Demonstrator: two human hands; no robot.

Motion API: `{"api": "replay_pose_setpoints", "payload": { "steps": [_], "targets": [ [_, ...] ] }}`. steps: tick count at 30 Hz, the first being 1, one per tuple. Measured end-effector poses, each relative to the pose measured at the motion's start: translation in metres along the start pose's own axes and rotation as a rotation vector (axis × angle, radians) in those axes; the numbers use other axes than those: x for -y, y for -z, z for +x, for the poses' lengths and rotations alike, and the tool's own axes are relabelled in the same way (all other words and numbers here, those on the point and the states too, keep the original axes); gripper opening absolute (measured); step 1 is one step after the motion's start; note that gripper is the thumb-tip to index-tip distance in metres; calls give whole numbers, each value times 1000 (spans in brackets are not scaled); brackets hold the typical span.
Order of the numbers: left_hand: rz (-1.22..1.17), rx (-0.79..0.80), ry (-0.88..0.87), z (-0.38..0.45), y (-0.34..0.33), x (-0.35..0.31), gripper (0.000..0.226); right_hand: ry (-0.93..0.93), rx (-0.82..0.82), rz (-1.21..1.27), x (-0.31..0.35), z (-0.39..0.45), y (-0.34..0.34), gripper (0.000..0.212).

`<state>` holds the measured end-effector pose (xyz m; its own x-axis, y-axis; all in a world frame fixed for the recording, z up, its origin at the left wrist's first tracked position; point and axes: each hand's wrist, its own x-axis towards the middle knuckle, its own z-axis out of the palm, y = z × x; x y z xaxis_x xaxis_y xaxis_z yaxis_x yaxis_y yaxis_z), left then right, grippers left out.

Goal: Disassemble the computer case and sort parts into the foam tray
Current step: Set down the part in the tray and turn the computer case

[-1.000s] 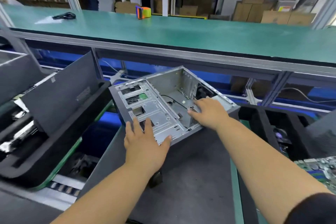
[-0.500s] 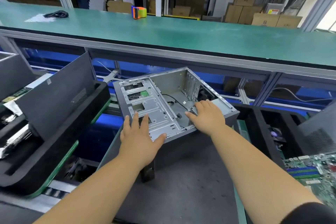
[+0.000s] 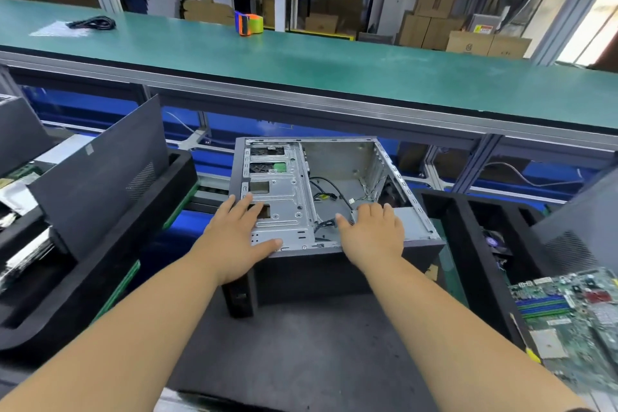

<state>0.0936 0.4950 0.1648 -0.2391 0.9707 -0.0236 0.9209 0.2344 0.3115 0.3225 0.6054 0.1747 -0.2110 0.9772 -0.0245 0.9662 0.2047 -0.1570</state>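
My left hand (image 3: 234, 237) lies flat, fingers straight and spread, on the metal drive cage (image 3: 281, 197) at the near left corner of the computer case (image 3: 334, 197); the thumb runs along the case's near edge and nothing is gripped. My right hand (image 3: 371, 234) is flat as well, palm down on that same near edge towards the right, fingers stretched into the open bay and pressing, thumb out to the left. Between the two hands I can see loose black cables (image 3: 329, 189) trailing across the case floor.

The case lies on its side, open face up, at the far end of the dark grey mat (image 3: 301, 344) straight in front of me, its far edge close under the long green bench (image 3: 334, 67). Its black front bezel (image 3: 239, 294) drops down off the near left corner onto the mat.

Further out now: left of the mat, a black foam tray (image 3: 100, 261) holds a dark side panel (image 3: 100, 177) leaning upright. Right of the mat sits another black foam tray (image 3: 475, 244), and a green motherboard (image 3: 568, 318) shows at its near right corner. Up on the bench, an orange and green tape dispenser (image 3: 249, 22) stands at the far edge, with a black coiled cord (image 3: 92, 23) towards the far left corner.
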Motion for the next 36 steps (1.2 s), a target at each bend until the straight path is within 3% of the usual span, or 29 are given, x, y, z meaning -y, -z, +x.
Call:
{"api": "replay_pose_setpoints", "payload": {
  "steps": [7,11,15,21,25,32,36],
  "targets": [
    [65,71,-186,6,19,24,88,-73,83,-23,14,-38,-3,85],
    [80,81,-256,9,28,35,89,15,156,-62,4,-54,-4,92],
    [162,57,-255,3,30,29,94,175,160,-111,-24,-48,10,83],
    [69,-134,-105,-23,4,-28,80,367,219,-28,-67,-14,33,62],
    [-122,-107,64,-32,-16,-75,78,393,122,-39,-87,10,42,52],
    [-112,-143,555,-34,-42,-139,92,501,48,-15,-113,50,44,44],
    [-259,-135,671,-26,-46,-155,98,578,130,-66,-114,73,36,45]
  ]
}}
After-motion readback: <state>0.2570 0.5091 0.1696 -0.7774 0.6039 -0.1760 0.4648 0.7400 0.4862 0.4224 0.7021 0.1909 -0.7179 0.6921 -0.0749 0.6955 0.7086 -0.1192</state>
